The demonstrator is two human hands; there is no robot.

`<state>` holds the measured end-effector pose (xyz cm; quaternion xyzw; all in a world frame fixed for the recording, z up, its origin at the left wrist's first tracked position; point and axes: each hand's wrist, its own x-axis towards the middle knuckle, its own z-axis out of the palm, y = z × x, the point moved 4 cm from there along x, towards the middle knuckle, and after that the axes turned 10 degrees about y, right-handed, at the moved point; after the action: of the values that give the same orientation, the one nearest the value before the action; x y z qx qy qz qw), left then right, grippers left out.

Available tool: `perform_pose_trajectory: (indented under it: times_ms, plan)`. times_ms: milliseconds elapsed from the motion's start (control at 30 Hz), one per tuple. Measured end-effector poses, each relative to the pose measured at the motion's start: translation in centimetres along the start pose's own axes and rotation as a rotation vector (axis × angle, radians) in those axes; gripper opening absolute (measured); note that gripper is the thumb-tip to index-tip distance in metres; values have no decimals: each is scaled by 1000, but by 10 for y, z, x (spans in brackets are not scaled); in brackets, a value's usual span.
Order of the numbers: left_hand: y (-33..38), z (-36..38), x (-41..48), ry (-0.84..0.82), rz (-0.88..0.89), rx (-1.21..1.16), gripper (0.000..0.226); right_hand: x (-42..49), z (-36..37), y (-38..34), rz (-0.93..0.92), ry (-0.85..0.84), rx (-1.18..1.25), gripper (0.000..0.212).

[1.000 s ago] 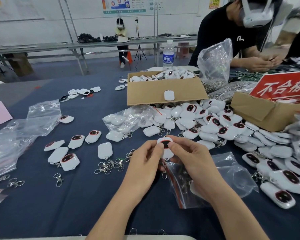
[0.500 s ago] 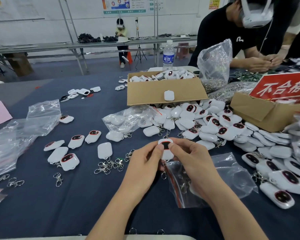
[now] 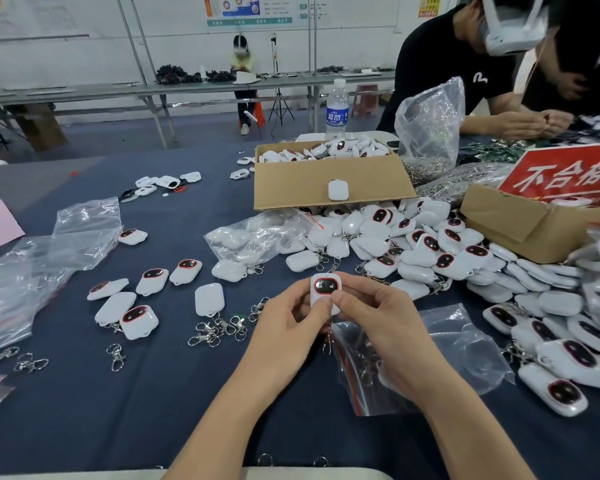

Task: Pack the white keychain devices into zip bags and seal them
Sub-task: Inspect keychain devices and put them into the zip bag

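Observation:
A white keychain device (image 3: 323, 289) with a dark, red-rimmed window is held upright in the middle of the view. My left hand (image 3: 291, 322) pinches its left side and my right hand (image 3: 378, 320) pinches its right side with the thumb on its face. Its metal clip hangs below, mostly hidden between my hands. Under my right wrist lies a clear zip bag (image 3: 465, 355) with a red seal strip; its contents are blurred. A big heap of loose white devices (image 3: 413, 247) lies just beyond.
An open cardboard box (image 3: 326, 181) full of devices stands behind the heap, a second box (image 3: 520, 220) with a red sign at right. Several loose devices and metal clips (image 3: 219, 327) lie left of my hands. Clear bags (image 3: 32, 268) lie far left. Another person works at the back right.
The device has risen slightly between my fingers and more of its dark window now faces me. My hands stay in the same spot over the zip bag.

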<state>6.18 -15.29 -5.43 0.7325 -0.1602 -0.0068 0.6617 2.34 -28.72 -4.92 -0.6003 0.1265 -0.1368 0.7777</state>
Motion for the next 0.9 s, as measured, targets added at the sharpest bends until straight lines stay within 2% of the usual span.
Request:
perform_pose_trajectory:
  times_ms: [333,500,667,900]
  plan:
    - [0,0,1,-6,14,25,25,2,0,1,-13,24,-6,21]
    - [-4,0,3,44,-49,-29,17,2,0,1,-27,1,8,26]
    - [-3,-1,1,67,-64,-49,22,0,3,4,-56,-46,-96,30]
    - [4,-1,-1,102,-15,-6,27,-1,3,2,-44,-66,-83,27]
